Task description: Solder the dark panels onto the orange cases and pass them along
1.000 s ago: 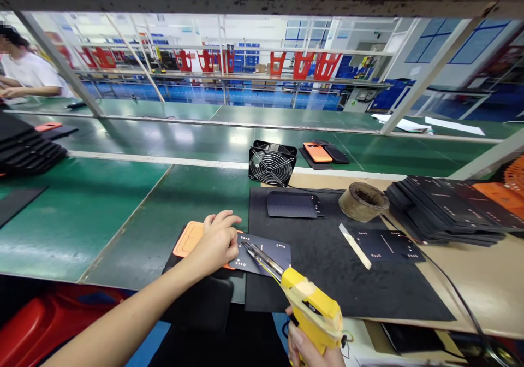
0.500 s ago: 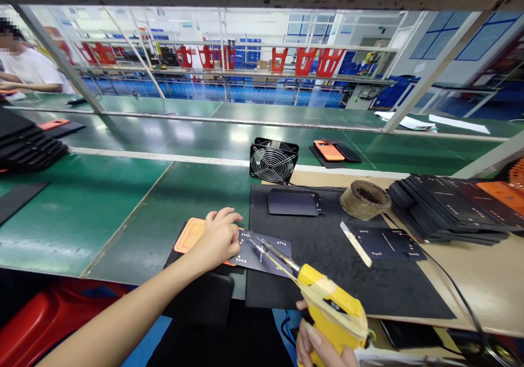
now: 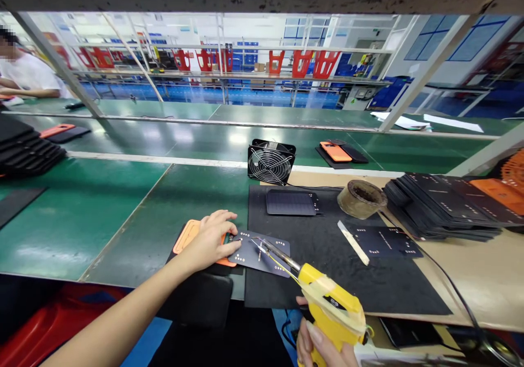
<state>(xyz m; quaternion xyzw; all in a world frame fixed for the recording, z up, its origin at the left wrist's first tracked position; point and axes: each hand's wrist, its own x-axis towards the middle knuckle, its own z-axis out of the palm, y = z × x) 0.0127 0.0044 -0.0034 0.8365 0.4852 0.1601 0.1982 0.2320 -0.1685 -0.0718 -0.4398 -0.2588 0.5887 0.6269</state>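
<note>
My left hand lies on an orange frame, its curled fingers pressing the left edge of a small dark panel with rows of white dots. My right hand grips a yellow soldering gun at the bottom edge. The gun's metal tip rests on the middle of that panel, with a thin yellow wire running along the barrel. Panel and frame sit at the left edge of a black mat.
On the mat lie another dark panel, a dotted panel, a white stick and a brown roll. A small fan stands behind. Stacked dark panels lie right, more left. A person sits far left.
The soldering gun's tip moved right, from the panel's left end near my fingers to its middle. My right hand shifted right and lower. My left hand stayed on the frame.
</note>
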